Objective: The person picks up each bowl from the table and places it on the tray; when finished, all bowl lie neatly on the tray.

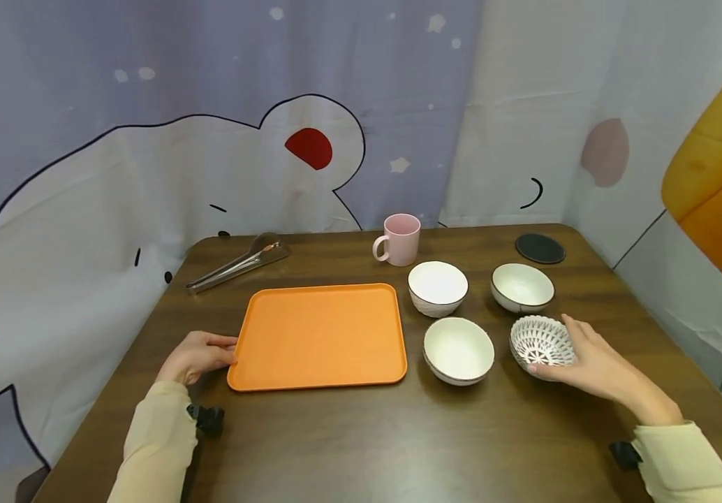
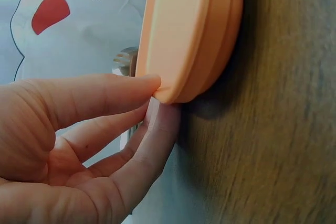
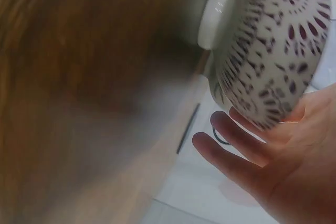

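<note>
At its left near corner, the orange tray [image 1: 323,337] is pinched between the thumb and fingers of my left hand [image 1: 196,358]. The left wrist view shows the thumb on top of the tray rim [image 2: 173,40] and fingers beneath. My right hand [image 1: 600,367] holds a white bowl with a dark pattern [image 1: 543,341] by its right side, thumb at the near rim and fingers toward the far side. The right wrist view shows the patterned bowl [image 3: 273,45] from its side, its foot toward the tabletop; several fingers are fairly straight. Whether it is lifted I cannot tell.
Between tray and patterned bowl stand a cream bowl [image 1: 459,351] and a white textured bowl [image 1: 438,288]. Another cream bowl [image 1: 522,288] sits behind the patterned one. Farther back are a pink mug [image 1: 401,241], a black round coaster [image 1: 540,248] and metal tongs [image 1: 241,264].
</note>
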A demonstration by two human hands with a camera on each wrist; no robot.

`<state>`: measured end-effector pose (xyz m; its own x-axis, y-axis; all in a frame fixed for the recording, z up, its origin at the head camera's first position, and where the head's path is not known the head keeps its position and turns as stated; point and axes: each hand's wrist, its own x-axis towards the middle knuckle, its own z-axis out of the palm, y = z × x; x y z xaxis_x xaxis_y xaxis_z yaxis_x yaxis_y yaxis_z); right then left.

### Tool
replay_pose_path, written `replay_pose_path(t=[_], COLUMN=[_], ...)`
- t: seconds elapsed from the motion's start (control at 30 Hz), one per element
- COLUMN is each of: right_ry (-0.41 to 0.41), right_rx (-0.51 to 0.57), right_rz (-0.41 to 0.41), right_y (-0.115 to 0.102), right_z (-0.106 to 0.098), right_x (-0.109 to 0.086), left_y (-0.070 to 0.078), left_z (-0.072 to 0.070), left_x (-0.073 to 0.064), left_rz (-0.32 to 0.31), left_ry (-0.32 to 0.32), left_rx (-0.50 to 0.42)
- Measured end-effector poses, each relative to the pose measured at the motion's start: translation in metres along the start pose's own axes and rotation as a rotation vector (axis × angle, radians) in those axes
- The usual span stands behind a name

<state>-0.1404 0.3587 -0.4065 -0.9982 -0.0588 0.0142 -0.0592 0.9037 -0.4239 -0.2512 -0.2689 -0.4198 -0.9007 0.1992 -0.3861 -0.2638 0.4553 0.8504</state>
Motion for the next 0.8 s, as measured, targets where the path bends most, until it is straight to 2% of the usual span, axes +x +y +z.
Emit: replay_pose_path(t=[0.33,0.6,0.8], right_ry=[0.001,0.048,0.072], right_rx=[-0.011,0.015,0.016], right_rz=[-0.015,-0.036,-0.039], right_y=[0.008,0.005,0.003], right_z=[0.004,0.013,0.016], right_x=[-0.006,0.002,0.003], left_y=[0.007,-0.002,-0.006], left_z=[0.006,0.0,0.0], left_x=[0.009,0.002,-0.002], left_rz=[0.011,0.004,0.004], left_ry=[-0.01,-0.003,0.005], left_rx=[-0.009,-0.067,-0.1])
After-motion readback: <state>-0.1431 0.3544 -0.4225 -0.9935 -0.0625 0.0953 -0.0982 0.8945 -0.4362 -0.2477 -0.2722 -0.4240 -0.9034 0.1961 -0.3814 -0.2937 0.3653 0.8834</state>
